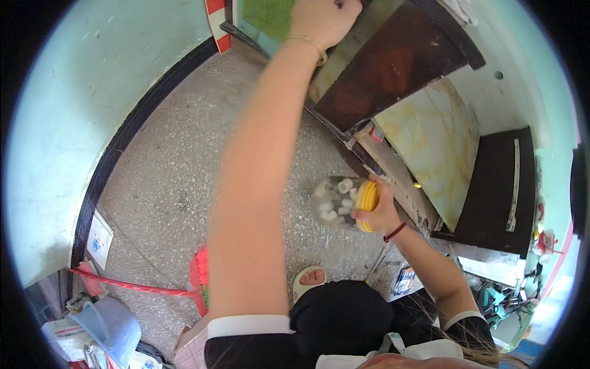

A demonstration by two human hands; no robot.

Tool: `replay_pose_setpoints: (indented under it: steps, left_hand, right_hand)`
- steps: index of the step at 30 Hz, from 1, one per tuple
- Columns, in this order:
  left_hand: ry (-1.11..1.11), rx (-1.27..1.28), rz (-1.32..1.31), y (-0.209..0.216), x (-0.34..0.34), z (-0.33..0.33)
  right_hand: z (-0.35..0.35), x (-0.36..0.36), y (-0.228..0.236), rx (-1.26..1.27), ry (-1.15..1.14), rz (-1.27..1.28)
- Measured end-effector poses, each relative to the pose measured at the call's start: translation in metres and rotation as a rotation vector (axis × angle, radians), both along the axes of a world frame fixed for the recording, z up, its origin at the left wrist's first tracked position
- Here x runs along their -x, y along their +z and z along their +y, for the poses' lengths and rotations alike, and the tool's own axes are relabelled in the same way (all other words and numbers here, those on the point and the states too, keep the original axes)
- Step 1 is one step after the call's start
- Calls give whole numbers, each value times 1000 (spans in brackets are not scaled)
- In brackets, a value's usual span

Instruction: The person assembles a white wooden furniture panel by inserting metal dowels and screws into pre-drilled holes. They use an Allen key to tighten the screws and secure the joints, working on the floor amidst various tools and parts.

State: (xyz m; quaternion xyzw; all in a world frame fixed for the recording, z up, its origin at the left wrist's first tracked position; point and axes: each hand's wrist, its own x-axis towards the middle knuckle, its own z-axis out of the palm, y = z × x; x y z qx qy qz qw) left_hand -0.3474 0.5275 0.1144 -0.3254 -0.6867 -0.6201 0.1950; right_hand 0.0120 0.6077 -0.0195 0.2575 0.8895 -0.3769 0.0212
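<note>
My right hand (382, 212) grips a clear jar (332, 202) by its yellow screw lid (367, 206). The jar is tilted onto its side above the floor, and several small whitish and grey pieces lie inside it. Far ahead, at the top edge of the picture, my left hand (322, 23) is stretched out beside the cabinet front. Its fingers look curled closed, partly cut off by the edge, with a small dark spot near them; what they hold cannot be made out.
Dark wood cabinet panels (393, 67) and a marbled cabinet door (430, 141) stand along the right. A red-handled broom (135, 284) and a blue bucket (114, 326) are at the lower left. Speckled floor (166, 166) runs to the dark-edged wall.
</note>
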Motion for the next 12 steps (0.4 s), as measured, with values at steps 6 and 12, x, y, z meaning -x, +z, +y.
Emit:
replay_pose_setpoints:
  steps: [6, 12]
  left_hand:
    - [51, -86, -300, -37, 53, -160]
    - [459, -221, -97, -31, 129, -257]
  right_hand:
    - [-39, 39, 15, -323, 331, -68]
    - [-84, 92, -3, -526, 742, -59]
